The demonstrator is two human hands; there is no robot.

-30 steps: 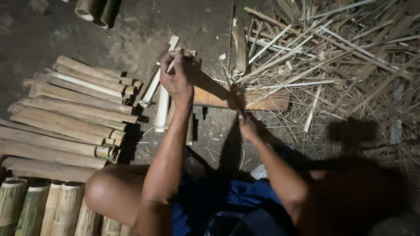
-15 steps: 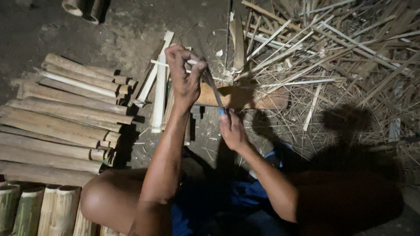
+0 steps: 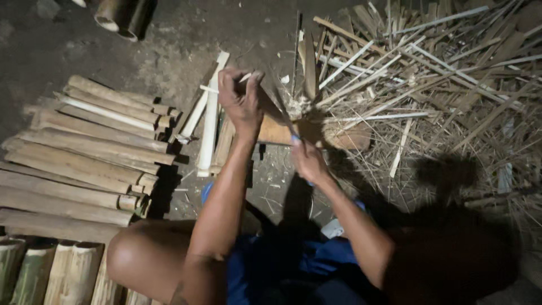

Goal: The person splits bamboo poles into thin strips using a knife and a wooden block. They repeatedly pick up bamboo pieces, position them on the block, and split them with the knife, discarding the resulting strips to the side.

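head view shows me no real container, only hollow bamboo tubes (image 3: pixel 121 14) lying on the dirt floor (image 3: pixel 51 45) at top left, their insides too dark to tell. my left hand (image 3: pixel 241 101) is raised, fingers clamped round a thin pale bamboo stick (image 3: pixel 248 76) held over a wooden block (image 3: pixel 316 133), while my right hand (image 3: pixel 307 161) sits lower, fingers closed on a knife (image 3: pixel 285 116) with a blue handle, its blade angled up against the stick. split bamboo slats (image 3: pixel 84 147) lie stacked at left and loose slivers (image 3: pixel 429 73) are heaped at right.
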